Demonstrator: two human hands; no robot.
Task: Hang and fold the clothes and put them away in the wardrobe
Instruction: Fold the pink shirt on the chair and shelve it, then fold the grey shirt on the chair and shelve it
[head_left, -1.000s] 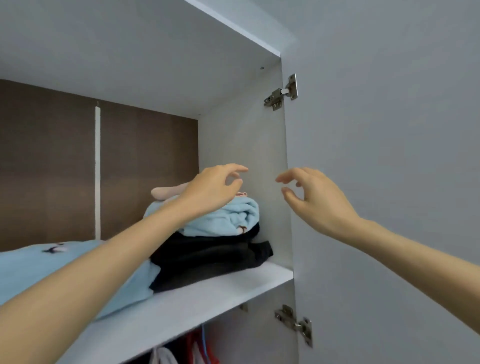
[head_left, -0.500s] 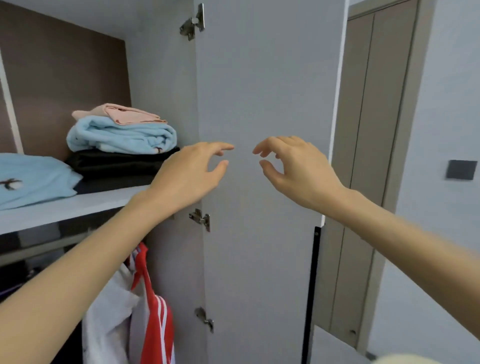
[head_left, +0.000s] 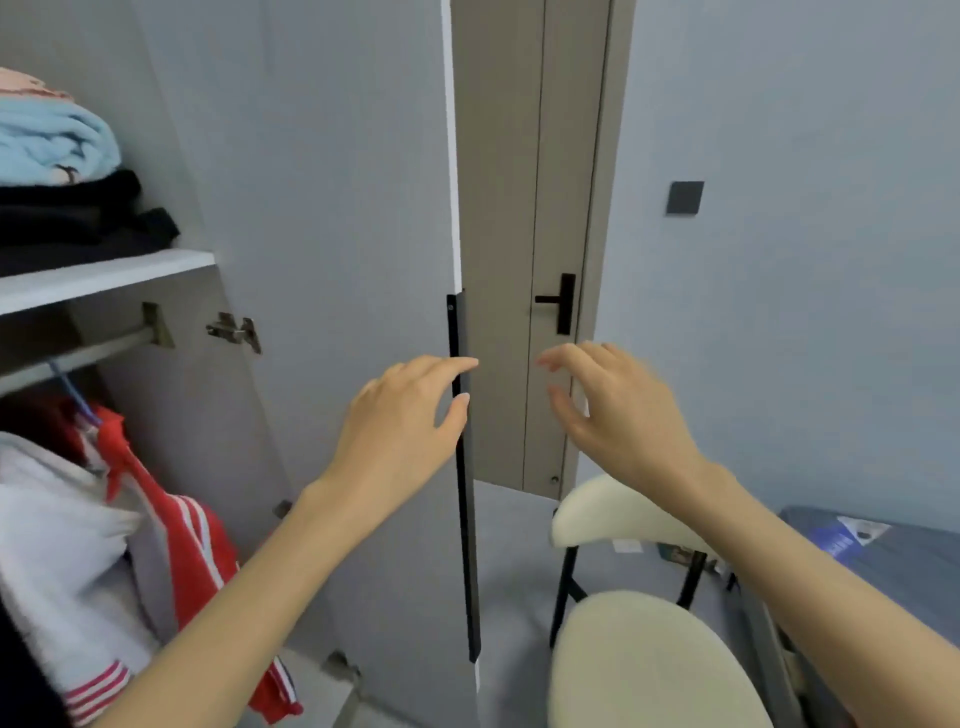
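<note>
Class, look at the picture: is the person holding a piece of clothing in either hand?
No. The left hand and right hand are both bare and open, reaching near the black handle on the wardrobe door.

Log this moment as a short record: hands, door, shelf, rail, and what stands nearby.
left hand: empty, fingers at the black handle strip on the wardrobe door edge
right hand: empty, open, in the air, blurred
door: open
shelf: folded stack, pink on light blue on black
rail: red striped garment and a white one hanging
nearby: cream chair, closed room door
</note>
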